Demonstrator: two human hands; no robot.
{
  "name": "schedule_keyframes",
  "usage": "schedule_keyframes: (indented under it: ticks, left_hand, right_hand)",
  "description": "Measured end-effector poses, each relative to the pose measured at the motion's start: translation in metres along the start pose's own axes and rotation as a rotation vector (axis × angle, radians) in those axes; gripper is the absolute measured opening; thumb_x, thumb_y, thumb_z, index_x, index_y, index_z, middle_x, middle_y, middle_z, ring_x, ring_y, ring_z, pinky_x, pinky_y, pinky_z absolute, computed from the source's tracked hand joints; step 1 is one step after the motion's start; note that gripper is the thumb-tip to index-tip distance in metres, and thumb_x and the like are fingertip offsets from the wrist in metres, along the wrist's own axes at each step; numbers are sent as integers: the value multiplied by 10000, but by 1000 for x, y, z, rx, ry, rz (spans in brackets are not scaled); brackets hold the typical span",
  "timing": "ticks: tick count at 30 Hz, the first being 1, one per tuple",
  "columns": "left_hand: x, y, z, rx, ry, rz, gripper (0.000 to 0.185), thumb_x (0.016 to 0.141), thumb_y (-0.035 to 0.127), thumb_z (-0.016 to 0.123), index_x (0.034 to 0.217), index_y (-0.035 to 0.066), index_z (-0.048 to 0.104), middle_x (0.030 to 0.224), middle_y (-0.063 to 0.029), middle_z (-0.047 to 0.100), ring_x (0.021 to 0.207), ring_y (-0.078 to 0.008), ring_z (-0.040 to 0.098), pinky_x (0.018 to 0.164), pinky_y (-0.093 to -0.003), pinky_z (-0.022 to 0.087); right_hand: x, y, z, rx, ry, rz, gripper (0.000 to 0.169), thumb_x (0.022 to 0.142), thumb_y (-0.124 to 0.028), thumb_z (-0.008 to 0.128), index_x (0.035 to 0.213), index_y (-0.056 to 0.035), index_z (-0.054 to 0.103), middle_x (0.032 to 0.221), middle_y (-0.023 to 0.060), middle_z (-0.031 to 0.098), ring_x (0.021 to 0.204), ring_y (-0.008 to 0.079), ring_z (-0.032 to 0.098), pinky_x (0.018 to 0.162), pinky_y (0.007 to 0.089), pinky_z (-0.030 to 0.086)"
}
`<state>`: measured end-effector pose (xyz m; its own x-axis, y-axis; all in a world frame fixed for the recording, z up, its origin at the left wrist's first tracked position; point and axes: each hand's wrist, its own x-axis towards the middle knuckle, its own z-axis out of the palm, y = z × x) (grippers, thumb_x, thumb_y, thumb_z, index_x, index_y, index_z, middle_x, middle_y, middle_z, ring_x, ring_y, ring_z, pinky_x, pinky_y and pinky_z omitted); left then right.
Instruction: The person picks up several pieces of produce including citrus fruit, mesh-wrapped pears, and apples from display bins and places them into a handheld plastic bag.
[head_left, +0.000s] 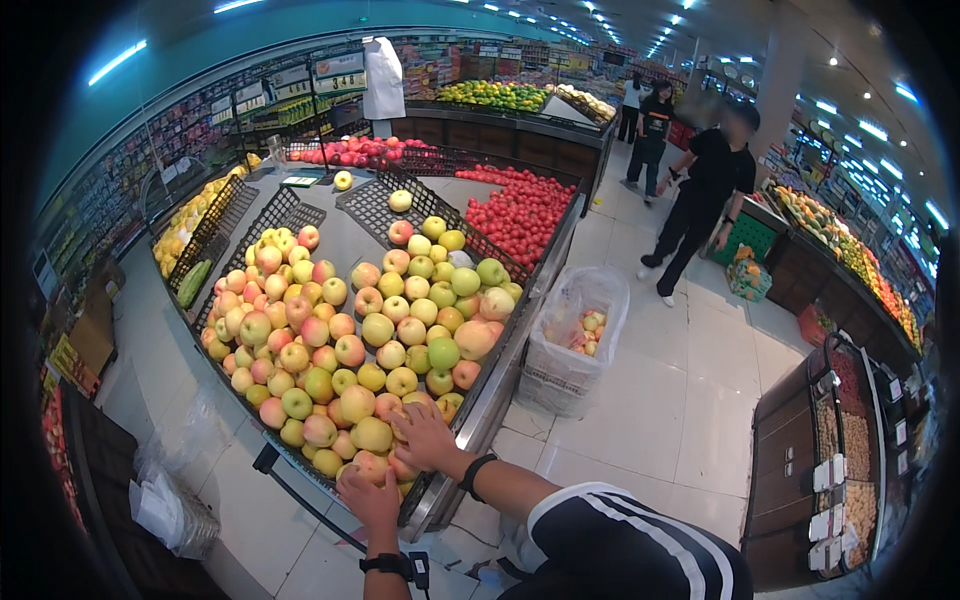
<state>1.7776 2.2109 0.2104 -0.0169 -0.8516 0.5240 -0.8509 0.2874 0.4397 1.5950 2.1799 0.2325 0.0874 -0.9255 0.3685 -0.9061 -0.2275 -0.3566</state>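
A large heap of yellow-green and blushed pink apples (377, 328) fills the near part of a sloped display stand (480, 420). At the stand's near corner, my left hand (369, 501) has its thumb and fingers on either side of a pinkish apple (370, 466). Just to the right and farther in, my right hand (426, 436) lies over the heap with its fingers spread across apples. What is under its palm is hidden. A black band (475, 477) circles my right wrist, and a black strap with a small device (388, 566) is on the left.
Right of the stand, a plastic-lined crate (574, 337) holds some apples. Black mesh dividers (442, 225) separate the heap from small red fruit (521, 210). People stand in the aisle, one in black (705, 195). Bins of nuts (847, 442) are at right; a plastic-bagged basket (176, 517) stands lower left.
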Motion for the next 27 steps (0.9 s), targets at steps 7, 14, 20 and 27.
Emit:
schedule_keyframes:
  ticks: [7, 14, 20, 27]
  left_hand:
    - [-1, -2, 1, 6, -8, -17, 668, 708, 300, 849, 1164, 20, 448, 1164, -187, 517, 1110, -415, 465, 996, -520, 380]
    - [0, -3, 3, -3, 33, 12, 680, 693, 279, 857, 1169, 4, 458, 1157, -200, 519, 1103, -419, 472, 979, -522, 396]
    - [3, 3, -3, -20, 8, -41, 677, 678, 267, 868, 1163, -3, 480, 1166, -220, 532, 1108, -429, 486, 965, -525, 411]
    - [4, 3, -1, -68, -17, -95, 673, 678, 317, 870, 1152, 13, 500, 1126, -203, 550, 1090, -421, 484, 963, -518, 407]
  right_hand:
    - [0, 3, 4, -28, 7, 6, 717, 779, -405, 643, 1390, -75, 461, 1301, 172, 493, 1262, 345, 437, 1135, 533, 262]
    - [-2, 3, 2, 22, 112, -45, 700, 764, -377, 657, 1372, -83, 474, 1295, 172, 493, 1225, 353, 460, 1058, 480, 347]
    - [-1, 2, -4, 56, 77, -31, 685, 748, -357, 657, 1358, -97, 483, 1252, 155, 503, 1185, 347, 473, 1007, 458, 376]
    - [1, 4, -4, 33, 44, 1, 657, 728, -350, 650, 1322, -105, 513, 1232, 145, 511, 1181, 337, 471, 990, 464, 378]
